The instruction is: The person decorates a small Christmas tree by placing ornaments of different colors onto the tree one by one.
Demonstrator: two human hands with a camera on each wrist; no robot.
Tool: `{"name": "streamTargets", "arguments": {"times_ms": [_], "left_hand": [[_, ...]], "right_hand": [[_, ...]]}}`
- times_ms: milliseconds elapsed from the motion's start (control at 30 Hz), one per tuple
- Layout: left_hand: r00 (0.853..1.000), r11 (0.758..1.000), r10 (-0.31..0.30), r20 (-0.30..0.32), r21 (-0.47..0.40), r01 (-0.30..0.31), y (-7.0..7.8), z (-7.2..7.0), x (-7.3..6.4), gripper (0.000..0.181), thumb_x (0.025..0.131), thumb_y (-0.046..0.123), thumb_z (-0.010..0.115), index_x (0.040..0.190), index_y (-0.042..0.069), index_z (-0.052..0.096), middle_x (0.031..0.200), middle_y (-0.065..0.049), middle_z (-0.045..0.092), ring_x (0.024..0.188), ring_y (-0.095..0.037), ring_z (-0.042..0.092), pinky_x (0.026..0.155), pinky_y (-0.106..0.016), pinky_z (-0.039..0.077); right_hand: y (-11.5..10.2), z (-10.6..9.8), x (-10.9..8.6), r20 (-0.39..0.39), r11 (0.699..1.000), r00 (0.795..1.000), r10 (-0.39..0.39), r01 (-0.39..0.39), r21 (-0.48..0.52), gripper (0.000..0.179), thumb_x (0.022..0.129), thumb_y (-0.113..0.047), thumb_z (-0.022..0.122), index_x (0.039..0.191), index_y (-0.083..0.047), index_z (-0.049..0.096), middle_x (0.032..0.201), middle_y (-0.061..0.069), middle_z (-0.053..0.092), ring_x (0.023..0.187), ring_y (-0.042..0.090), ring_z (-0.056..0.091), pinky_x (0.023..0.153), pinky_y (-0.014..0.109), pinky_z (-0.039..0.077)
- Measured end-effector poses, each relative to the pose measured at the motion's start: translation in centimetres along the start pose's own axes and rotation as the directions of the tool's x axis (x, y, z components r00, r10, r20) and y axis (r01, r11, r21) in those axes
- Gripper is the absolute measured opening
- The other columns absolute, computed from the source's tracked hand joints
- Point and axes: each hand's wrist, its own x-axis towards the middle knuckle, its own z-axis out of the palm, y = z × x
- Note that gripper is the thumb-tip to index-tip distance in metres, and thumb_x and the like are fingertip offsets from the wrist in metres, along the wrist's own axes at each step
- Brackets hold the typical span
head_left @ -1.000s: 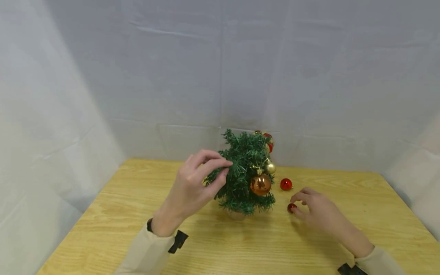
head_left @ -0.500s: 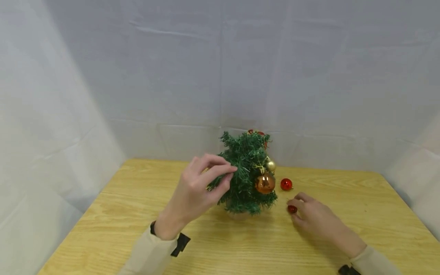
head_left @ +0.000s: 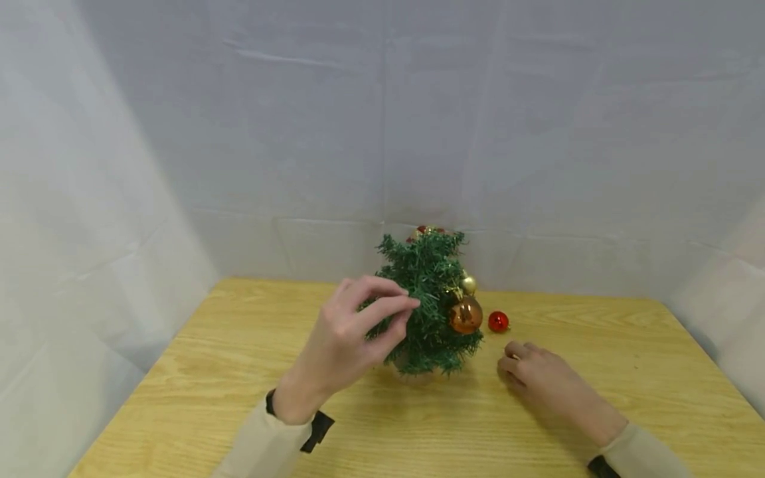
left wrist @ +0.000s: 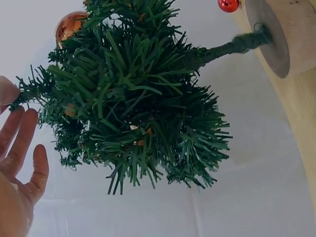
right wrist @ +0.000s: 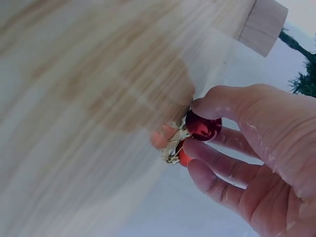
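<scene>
Wooden table (head_left: 239, 398) | left hand (head_left: 352, 332) pinches tree (head_left: 430, 305) branch (light tree may tip) | right hand (head_left: 538, 378) pinches red ball (right wrist: 200, 127); cap could slip free.

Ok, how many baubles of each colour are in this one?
Red: 3, namely table red bauble, held red bauble in the right hand, and top red bauble, partly hidden behind the tree
Copper bauble: 1
Gold bauble: 1
Total: 5

small green tree (head_left: 427, 305): upright on table (branch pinched) | red bauble (right wrist: 201, 127): shiny, pinched in fingers
</scene>
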Motion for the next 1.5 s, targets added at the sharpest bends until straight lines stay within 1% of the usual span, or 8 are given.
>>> {"name": "streamTargets", "arguments": {"times_ms": [300,567,767,933,1067,1233,1300,1500], "left_hand": [[0.999,0.999,0.035,-0.017,0.0,-0.035,0.8,1.0,0.2,0.018,0.098,0.012,0.063,0.107,0.011,0.079,0.105,-0.006,0.071,0.09,-0.016,0.068,0.076,-0.033,0.051],[0.999,1.0,0.021,-0.03,-0.007,-0.021,0.8,0.9,-0.1,0.022,0.099,0.014,0.063,0.115,0.009,0.077,0.11,-0.009,0.071,0.096,-0.021,0.068,0.08,-0.036,0.054],[0.999,1.0,0.008,-0.035,-0.012,-0.009,0.5,0.5,-0.3,0.023,0.1,0.016,0.063,0.117,0.008,0.075,0.11,-0.01,0.07,0.095,-0.021,0.068,0.083,-0.036,0.054],[1.0,1.0,-0.015,-0.027,-0.02,0.015,0.2,0.0,-1.2,0.024,0.1,0.019,0.062,0.118,0.007,0.074,0.108,-0.009,0.071,0.09,-0.021,0.067,0.08,-0.035,0.053],[0.999,0.999,-0.041,-0.004,-0.025,0.041,-0.3,-0.4,-2.1,0.024,0.1,0.02,0.063,0.116,0.006,0.075,0.109,-0.009,0.071,0.094,-0.022,0.067,0.082,-0.036,0.054],[0.996,0.995,-0.09,0.025,-0.034,0.091,-1.0,-0.9,-3.3,0.025,0.098,0.021,0.066,0.115,0.006,0.075,0.112,-0.011,0.07,0.101,-0.024,0.066,0.083,-0.037,0.054],[0.994,0.994,-0.109,0.019,-0.027,0.11,-1.4,-1.0,-3.7,0.026,0.098,0.022,0.066,0.116,0.005,0.074,0.113,-0.012,0.07,0.103,-0.025,0.066,0.083,-0.037,0.053],[0.989,0.989,-0.146,-0.009,-0.024,0.146,-2.5,-0.9,-4.0,0.029,0.099,0.023,0.066,0.12,0.005,0.073,0.119,-0.016,0.068,0.107,-0.028,0.066,0.084,-0.037,0.052]], "right_hand": [[0.7,-0.6,-0.9,0.012,0.994,0.999,0.036,-0.037,0.105,0.026,0.079,0.006,0.079,0.096,-0.013,0.073,0.102,0.007,0.065,0.08,0.016,0.064,0.064,0.025,0.056],[1.6,-1.0,-2.2,-0.286,0.976,0.958,0.002,0.06,0.207,0.029,0.074,0.007,0.083,0.088,-0.015,0.069,0.101,0.005,0.062,0.071,0.005,0.06,0.058,0.013,0.049],[1.7,-2.4,-2.9,-0.321,0.964,0.945,0.059,0.03,0.263,0.038,0.071,0.01,0.084,0.093,-0.017,0.069,0.106,0.004,0.063,0.078,0.003,0.06,0.059,0.015,0.051],[1.5,-3.4,-3.3,-0.361,0.954,0.929,0.076,0.037,0.296,0.004,0.096,-0.018,0.07,0.1,-0.019,0.07,0.107,-0.001,0.063,0.08,0.003,0.059,0.062,0.012,0.049],[1.3,-4.2,-3.5,-0.383,0.952,0.919,0.09,0.034,0.305,0.011,0.1,-0.027,0.062,0.102,-0.019,0.07,0.107,-0.002,0.063,0.081,0.003,0.061,0.064,0.007,0.047],[1.1,-5.1,-3.8,-0.385,0.951,0.916,0.114,0.012,0.31,0.015,0.092,-0.011,0.074,0.103,-0.022,0.07,0.107,-0.003,0.064,0.082,0.002,0.06,0.066,0.007,0.046],[1.0,-5.4,-3.8,-0.402,0.95,0.909,0.113,0.019,0.311,0.006,0.097,-0.022,0.068,0.103,-0.022,0.071,0.107,-0.003,0.064,0.082,0.002,0.06,0.066,0.007,0.046],[0.6,-6.3,-3.6,-0.464,0.955,0.881,0.092,0.055,0.292,0.035,0.103,-0.045,0.047,0.1,-0.02,0.072,0.105,-0.003,0.065,0.082,0.0,0.058,0.067,0.007,0.046]]}}
